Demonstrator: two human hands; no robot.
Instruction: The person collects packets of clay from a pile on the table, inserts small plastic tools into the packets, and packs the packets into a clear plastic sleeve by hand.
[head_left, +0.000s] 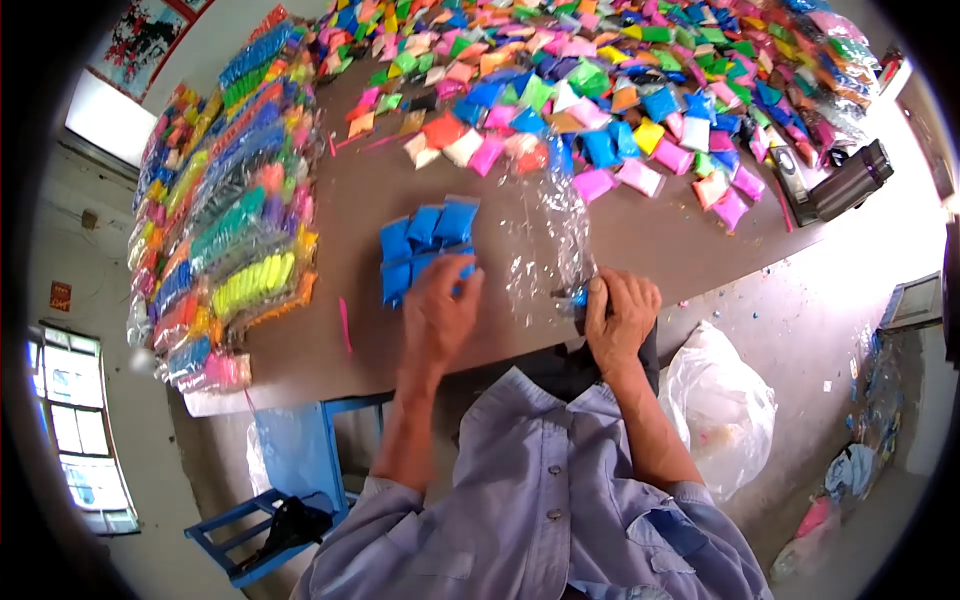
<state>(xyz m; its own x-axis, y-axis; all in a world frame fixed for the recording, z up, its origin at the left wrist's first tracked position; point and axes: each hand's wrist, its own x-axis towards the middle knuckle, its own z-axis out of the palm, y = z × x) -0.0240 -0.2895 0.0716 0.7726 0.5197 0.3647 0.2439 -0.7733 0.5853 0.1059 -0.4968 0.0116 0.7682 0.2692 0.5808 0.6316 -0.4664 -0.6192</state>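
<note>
Small blue packets (424,226) lie in two rows on the brown table. Over the lower row is my left hand (438,315), slightly blurred, its fingers curled down at the packets on the right; the fingertips partly hide what they touch. My right hand (622,318) rests at the table's front edge, its thumb and fingers closed on the near end of a clear plastic bag (545,230). A bit of blue (577,297) shows beside that thumb. The bag stretches flat away from me toward the heap of packets.
A big heap of colourful packets (590,80) covers the far side. Filled clear bags of packets (230,220) are stacked at left. A dark flask (850,182) lies at right. Below are a blue chair (330,450) and a white plastic bag (715,410).
</note>
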